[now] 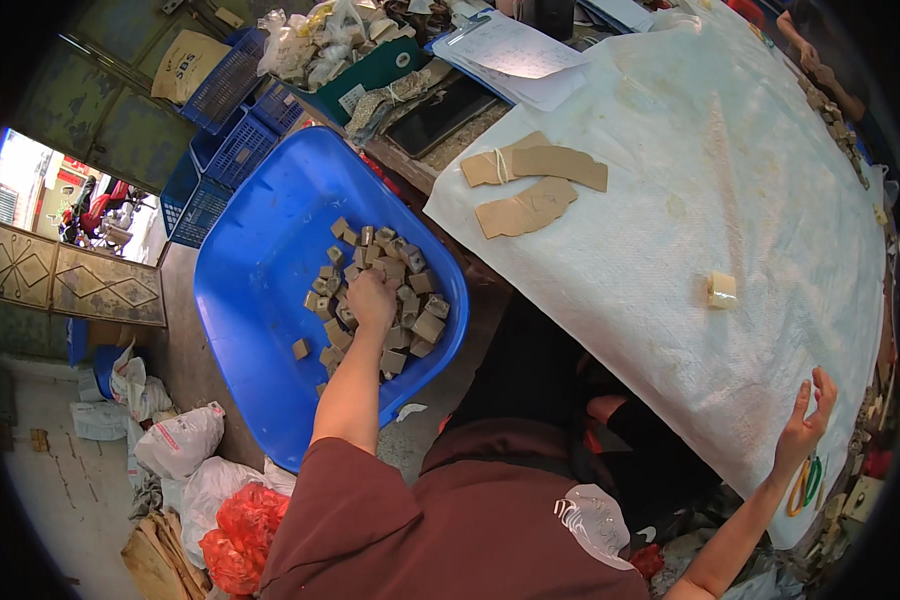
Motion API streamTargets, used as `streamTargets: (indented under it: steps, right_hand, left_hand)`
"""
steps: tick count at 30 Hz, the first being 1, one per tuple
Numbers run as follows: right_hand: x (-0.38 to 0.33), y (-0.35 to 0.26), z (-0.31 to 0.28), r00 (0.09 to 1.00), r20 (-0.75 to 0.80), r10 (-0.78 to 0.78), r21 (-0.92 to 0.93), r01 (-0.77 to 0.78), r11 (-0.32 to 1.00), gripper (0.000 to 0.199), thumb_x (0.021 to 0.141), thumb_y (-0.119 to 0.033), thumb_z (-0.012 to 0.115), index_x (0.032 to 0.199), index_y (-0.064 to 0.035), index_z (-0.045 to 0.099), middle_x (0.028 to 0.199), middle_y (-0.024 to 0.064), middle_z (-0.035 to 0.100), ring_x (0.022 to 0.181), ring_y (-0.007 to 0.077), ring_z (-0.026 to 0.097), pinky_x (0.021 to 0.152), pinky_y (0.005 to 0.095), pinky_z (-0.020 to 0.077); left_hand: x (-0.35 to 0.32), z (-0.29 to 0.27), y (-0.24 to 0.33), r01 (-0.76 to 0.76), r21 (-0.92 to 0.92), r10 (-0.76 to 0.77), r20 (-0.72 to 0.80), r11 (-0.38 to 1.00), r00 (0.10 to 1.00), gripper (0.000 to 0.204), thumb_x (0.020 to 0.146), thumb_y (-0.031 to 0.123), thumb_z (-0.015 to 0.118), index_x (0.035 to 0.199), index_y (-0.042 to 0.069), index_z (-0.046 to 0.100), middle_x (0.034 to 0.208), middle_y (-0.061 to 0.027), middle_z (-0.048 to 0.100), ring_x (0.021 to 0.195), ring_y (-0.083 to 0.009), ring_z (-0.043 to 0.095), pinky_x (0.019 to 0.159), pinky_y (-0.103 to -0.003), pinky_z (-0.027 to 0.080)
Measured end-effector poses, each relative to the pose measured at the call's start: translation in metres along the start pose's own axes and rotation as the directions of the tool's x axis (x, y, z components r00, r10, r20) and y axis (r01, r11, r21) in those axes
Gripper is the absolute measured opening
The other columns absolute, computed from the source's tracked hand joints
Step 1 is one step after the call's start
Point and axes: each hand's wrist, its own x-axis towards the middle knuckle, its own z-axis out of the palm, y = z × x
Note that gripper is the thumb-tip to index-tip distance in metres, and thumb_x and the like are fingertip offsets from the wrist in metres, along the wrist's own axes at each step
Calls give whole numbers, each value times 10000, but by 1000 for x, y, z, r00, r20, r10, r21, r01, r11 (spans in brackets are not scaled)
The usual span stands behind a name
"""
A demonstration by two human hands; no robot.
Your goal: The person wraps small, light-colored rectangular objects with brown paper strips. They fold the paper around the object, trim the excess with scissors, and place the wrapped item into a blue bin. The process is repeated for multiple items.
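Observation:
My left hand [371, 299] reaches down into a big blue plastic tub [260, 270] and closes over a heap of small tan blocks [402, 300]; which block it grips is hidden under the fingers. My right hand [805, 418] rests flat with fingers spread on the near edge of a table covered in white cloth [730, 200]. A single pale block [721, 290] lies on the cloth, well apart from that hand. Green and orange bands hang at my right wrist [806, 482].
Tan cardboard cut-outs [532, 185] lie at the table's far left. Papers on a clipboard [515, 55], a dark tablet [440, 112], blue crates [232, 150] and stuffed plastic bags [180, 440] surround the tub. Another person's hand [820, 70] works at the far right.

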Motion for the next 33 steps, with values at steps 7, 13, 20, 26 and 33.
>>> streamTargets:
  steps: [7,13,20,26,33]
  right_hand:
    - [11,-36,31,993,77,-89,125,79,989,217,890,-84,537,1096,-18,553,1082,97,558,1016,205,538,869,322,392]
    - [16,-63,47,986,108,-131,199,107,974,206,878,-62,541,1079,-19,558,1037,94,563,980,200,543,850,313,392]
    - [10,-63,48,985,151,-87,192,58,980,212,882,-54,527,1089,-16,548,1038,83,555,979,185,530,862,308,371]
    - [3,-56,43,984,172,-55,179,24,984,226,881,-42,516,1103,-14,546,1037,76,551,981,176,520,872,297,363]
    - [-2,-42,34,984,177,-7,163,-23,986,248,862,-29,530,1108,-5,540,1021,90,554,959,190,518,861,307,369]
  left_hand:
    - [-2,-10,4,124,-138,-120,38,983,992,259,671,195,742,820,37,601,694,-154,632,714,-347,627,652,-434,495]
    - [26,7,-26,-42,-299,35,-29,953,999,331,710,79,632,1036,36,594,841,-181,619,883,-348,590,783,-427,468]
    - [77,29,-36,-266,-88,276,134,960,952,559,665,-30,567,1216,53,526,1107,-194,528,999,-365,533,879,-410,446]
    - [96,51,-52,-302,-45,304,225,952,926,592,697,-52,562,1268,86,487,1114,-164,536,1003,-351,541,866,-403,459]
    - [98,41,-37,-270,-67,278,235,961,931,507,713,-65,556,1199,82,554,1123,-154,565,977,-340,567,827,-401,478]
